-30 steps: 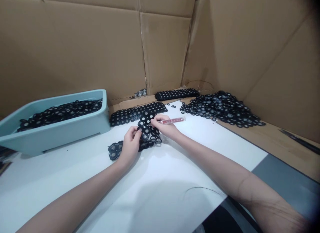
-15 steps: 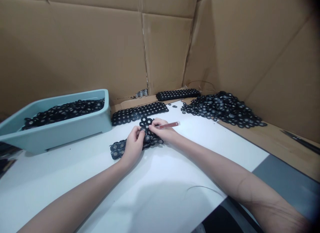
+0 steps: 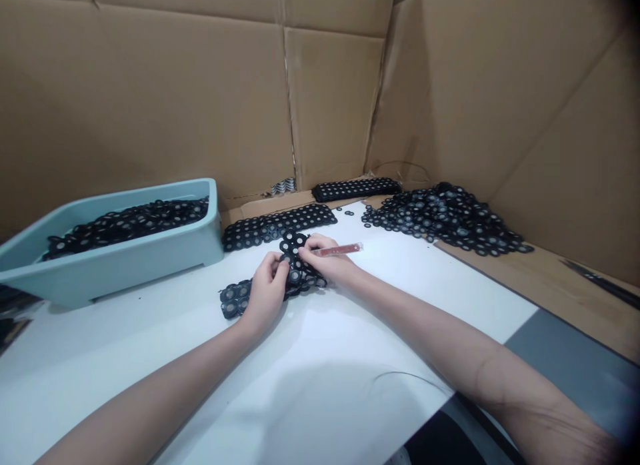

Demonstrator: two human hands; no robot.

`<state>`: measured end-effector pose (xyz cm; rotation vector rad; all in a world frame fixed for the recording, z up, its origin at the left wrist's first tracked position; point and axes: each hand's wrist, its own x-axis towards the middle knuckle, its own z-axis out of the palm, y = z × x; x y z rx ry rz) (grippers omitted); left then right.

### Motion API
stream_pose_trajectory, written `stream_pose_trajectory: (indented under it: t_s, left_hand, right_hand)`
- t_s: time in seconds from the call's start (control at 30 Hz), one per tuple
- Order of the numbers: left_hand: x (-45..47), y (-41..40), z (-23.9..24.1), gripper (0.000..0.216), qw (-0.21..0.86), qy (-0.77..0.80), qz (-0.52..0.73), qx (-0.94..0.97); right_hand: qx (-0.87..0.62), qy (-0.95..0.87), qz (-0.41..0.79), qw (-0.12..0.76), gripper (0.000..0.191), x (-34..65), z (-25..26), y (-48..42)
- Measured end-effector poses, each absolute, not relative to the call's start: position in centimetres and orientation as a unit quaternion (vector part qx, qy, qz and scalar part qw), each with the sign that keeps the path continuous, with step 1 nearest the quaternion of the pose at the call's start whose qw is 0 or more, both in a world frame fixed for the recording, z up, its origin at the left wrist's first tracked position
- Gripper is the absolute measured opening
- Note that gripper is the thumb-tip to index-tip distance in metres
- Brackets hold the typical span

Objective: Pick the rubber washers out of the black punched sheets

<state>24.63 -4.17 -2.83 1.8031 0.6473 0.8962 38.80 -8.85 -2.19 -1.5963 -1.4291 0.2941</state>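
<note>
A small piece of joined black discs with pale centres [image 3: 299, 244] is held between my two hands in the middle of the table. My left hand [image 3: 269, 278] is closed, thumb and fingers pinching the piece's left side. From the right, my right hand [image 3: 325, 255] is closed around a slim red stick-like tool [image 3: 343, 250]; its thumb and fingertips press at the piece's right side. The working tip of this tool is hidden by the fingers. Below both hands, a strip of similar joined discs [image 3: 235, 298] lies on the white table, partly covered by my left hand.
A light-blue tub [image 3: 150, 252] of black discs stands at left. Stacked disc strips [image 3: 280, 225] and another stack [image 3: 357, 188] lie behind the hands. A heap of loose discs [image 3: 445, 215] sits at right, near dark scissors-like handles [image 3: 607, 284]. Cardboard walls [image 3: 200, 85] enclose the table.
The red tool and the fingers of my right hand have shifted very slightly; the held piece has tilted a little. Everything else stays in place.
</note>
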Motion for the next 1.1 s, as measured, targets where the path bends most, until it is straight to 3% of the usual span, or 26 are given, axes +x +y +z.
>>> stream_pose_trajectory:
  t_s: [1.1]
  left_hand:
    - [24.69, -4.64, -2.57, 0.016, 0.469, 0.264, 0.359, 0.763]
  right_hand:
    - [-0.648, -0.618, 0.139, 0.423, 0.027, 38.02, -2.54, -8.94]
